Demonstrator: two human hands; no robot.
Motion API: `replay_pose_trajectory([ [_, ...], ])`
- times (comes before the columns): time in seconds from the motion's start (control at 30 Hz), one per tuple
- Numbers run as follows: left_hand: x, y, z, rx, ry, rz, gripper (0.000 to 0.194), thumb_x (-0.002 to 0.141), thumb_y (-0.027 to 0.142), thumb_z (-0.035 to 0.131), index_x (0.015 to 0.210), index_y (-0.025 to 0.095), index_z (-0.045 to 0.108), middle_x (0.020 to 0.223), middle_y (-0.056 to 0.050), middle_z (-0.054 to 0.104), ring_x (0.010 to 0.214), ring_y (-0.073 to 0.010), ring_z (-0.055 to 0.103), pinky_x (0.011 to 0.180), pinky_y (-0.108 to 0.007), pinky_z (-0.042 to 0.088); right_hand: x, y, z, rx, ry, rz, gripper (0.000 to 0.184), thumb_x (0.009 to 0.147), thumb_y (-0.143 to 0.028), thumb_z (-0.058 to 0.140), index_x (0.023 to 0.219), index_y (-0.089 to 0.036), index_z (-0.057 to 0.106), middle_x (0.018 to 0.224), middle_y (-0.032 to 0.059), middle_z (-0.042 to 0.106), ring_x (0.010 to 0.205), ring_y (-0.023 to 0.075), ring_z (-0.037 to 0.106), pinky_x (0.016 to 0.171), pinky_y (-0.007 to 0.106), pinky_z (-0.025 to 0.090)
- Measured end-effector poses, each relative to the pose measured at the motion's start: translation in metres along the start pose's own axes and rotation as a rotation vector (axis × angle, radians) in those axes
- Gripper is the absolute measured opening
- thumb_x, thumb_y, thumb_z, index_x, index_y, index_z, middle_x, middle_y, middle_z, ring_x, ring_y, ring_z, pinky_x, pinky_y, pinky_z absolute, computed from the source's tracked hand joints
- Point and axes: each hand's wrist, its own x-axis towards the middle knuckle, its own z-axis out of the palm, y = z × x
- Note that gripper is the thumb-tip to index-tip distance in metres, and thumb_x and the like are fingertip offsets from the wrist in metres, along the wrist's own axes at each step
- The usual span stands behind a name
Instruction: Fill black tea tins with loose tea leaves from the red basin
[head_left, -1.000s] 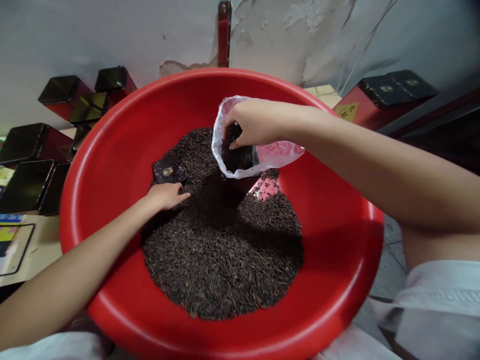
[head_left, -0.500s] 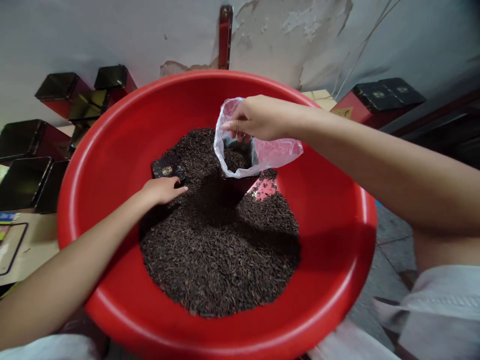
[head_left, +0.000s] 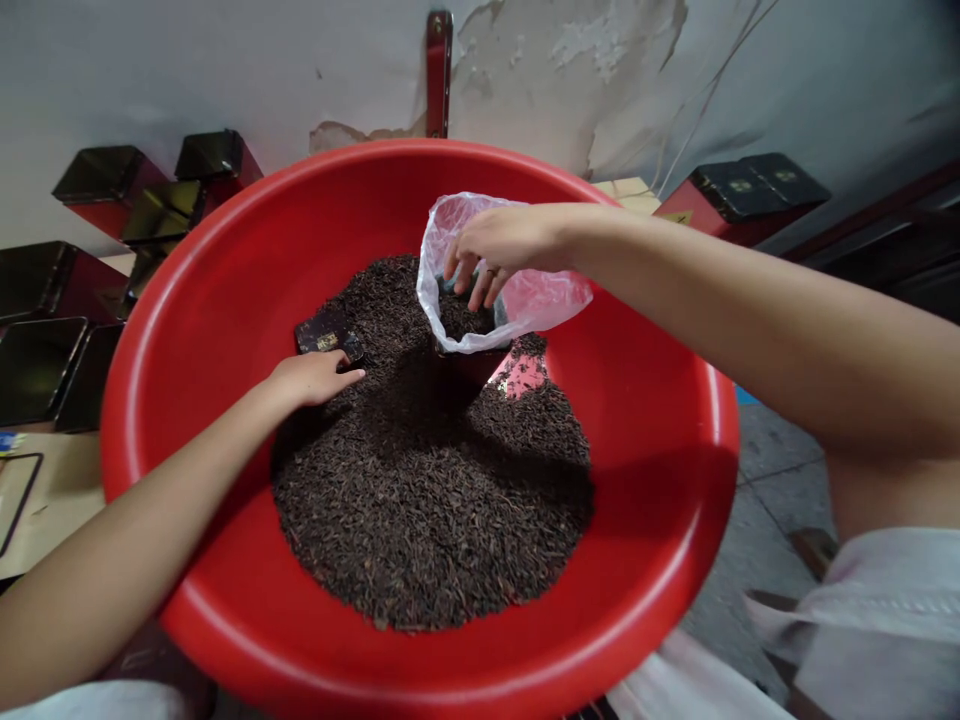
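Observation:
A clear plastic bag [head_left: 556, 300] lines an upright tin [head_left: 463, 378] that stands in a heap of dark loose tea leaves [head_left: 435, 510]. My right hand [head_left: 491, 250] hangs over the bag's mouth with fingers apart and pointing down, some leaves below it inside. A ring shows on one finger. At the left of the heap, my left hand [head_left: 313, 378] rests against a black tin lid [head_left: 328, 332] with a gold mark, its thumb spread out over the leaves. Its other fingertips are partly hidden.
A large red basin [head_left: 660, 570] holds the leaves. A pinkish-red piece [head_left: 519, 375] lies partly covered beside the bagged tin. Several open black-and-red tins [head_left: 39, 370] stand on the left. Closed tins [head_left: 742, 195] sit at the back right, near the peeling wall [head_left: 555, 90].
My right hand's fingers have opened from a closed pinch and now spread lower over the bag's mouth. My left hand stays by the black lid. The view has shifted slightly.

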Motion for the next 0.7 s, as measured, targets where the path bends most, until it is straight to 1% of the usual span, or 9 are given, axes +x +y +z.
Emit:
replay_pose_trajectory([
  [0.1, 0.001, 0.0, 0.001, -0.001, -0.006, 0.006, 0.056, 0.091, 0.053, 0.032, 0.127, 0.014, 0.05, 0.129, -0.015, 0.057, 0.116, -0.0317, 0.056, 0.094, -0.039, 0.046, 0.001, 0.004, 0.001, -0.118, 0.17, -0.084, 0.034, 0.095, -0.032, 0.038, 0.075, -0.014, 0.06, 0.055, -0.0013, 0.054, 0.053, 0.0087, 0.055, 0.063, 0.026, 0.047],
  [0.2, 0.0, 0.001, 0.0, 0.005, -0.011, 0.005, 0.056, 0.091, 0.054, 0.032, 0.127, 0.014, 0.051, 0.13, -0.015, 0.057, 0.117, -0.0313, 0.056, 0.094, -0.038, 0.045, 0.004, 0.003, 0.004, -0.318, 0.348, -0.127, 0.045, 0.091, -0.046, 0.044, 0.064, -0.014, 0.06, 0.05, 0.0001, 0.047, 0.061, 0.0137, 0.058, 0.068, 0.03, 0.048],
  [0.3, 0.0, 0.002, 0.0, 0.007, -0.014, -0.006, 0.057, 0.091, 0.054, 0.032, 0.129, 0.014, 0.049, 0.132, -0.015, 0.056, 0.118, -0.0312, 0.055, 0.095, -0.038, 0.045, 0.003, 0.001, 0.006, -0.305, 0.261, -0.109, 0.047, 0.093, -0.045, 0.04, 0.064, -0.015, 0.061, 0.062, 0.0045, 0.055, 0.074, 0.0178, 0.062, 0.072, 0.032, 0.05],
  [0.37, 0.0, 0.003, -0.001, 0.008, -0.02, -0.012, 0.057, 0.091, 0.053, 0.033, 0.13, 0.014, 0.049, 0.132, -0.015, 0.055, 0.119, -0.0308, 0.054, 0.095, -0.037, 0.044, 0.0, 0.0, 0.005, -0.233, 0.122, -0.059, 0.033, 0.091, -0.035, 0.046, 0.07, -0.016, 0.062, 0.071, 0.005, 0.06, 0.073, 0.0169, 0.062, 0.068, 0.029, 0.05],
  [0.43, 0.0, 0.004, -0.001, 0.017, -0.029, -0.016, 0.057, 0.092, 0.052, 0.033, 0.131, 0.014, 0.048, 0.133, -0.015, 0.055, 0.12, -0.0307, 0.054, 0.095, -0.037, 0.045, -0.004, 0.0, 0.005, -0.209, 0.069, -0.046, 0.019, 0.087, -0.026, 0.051, 0.075, -0.016, 0.062, 0.074, 0.004, 0.062, 0.07, 0.0146, 0.062, 0.064, 0.027, 0.049],
  [0.5, 0.0, 0.005, 0.0, 0.028, -0.041, -0.022, 0.056, 0.092, 0.051, 0.033, 0.131, 0.013, 0.049, 0.133, -0.015, 0.055, 0.12, -0.0312, 0.054, 0.094, -0.037, 0.045, -0.007, 0.001, 0.005, -0.312, 0.2, -0.111, 0.019, 0.086, -0.026, 0.053, 0.073, -0.016, 0.062, 0.068, 0.0034, 0.061, 0.066, 0.0142, 0.061, 0.063, 0.027, 0.047],
  [0.6, 0.0, 0.009, 0.003, 0.054, -0.064, -0.031, 0.057, 0.092, 0.052, 0.034, 0.13, 0.013, 0.049, 0.132, -0.016, 0.056, 0.119, -0.0324, 0.054, 0.093, -0.039, 0.046, -0.009, 0.001, 0.009, -0.594, 0.498, -0.243, 0.037, 0.085, -0.043, 0.053, 0.06, -0.015, 0.058, 0.062, 0.0067, 0.058, 0.069, 0.0206, 0.061, 0.065, 0.032, 0.042],
  [0.63, -0.001, 0.011, 0.004, 0.067, -0.073, -0.031, 0.057, 0.092, 0.052, 0.034, 0.13, 0.013, 0.05, 0.132, -0.016, 0.056, 0.119, -0.0328, 0.054, 0.093, -0.04, 0.046, -0.009, 0.001, 0.011, -0.657, 0.544, -0.259, 0.041, 0.085, -0.047, 0.051, 0.06, -0.015, 0.058, 0.064, 0.0087, 0.059, 0.073, 0.0234, 0.062, 0.066, 0.034, 0.042],
  [0.7, -0.003, 0.014, 0.007, 0.099, -0.09, -0.027, 0.056, 0.093, 0.051, 0.033, 0.13, 0.012, 0.05, 0.133, -0.015, 0.055, 0.12, -0.0333, 0.053, 0.094, -0.041, 0.046, -0.007, 0.001, 0.014, -0.696, 0.519, -0.245, 0.044, 0.087, -0.05, 0.046, 0.065, -0.014, 0.06, 0.071, 0.0121, 0.063, 0.079, 0.0261, 0.063, 0.068, 0.036, 0.043],
])
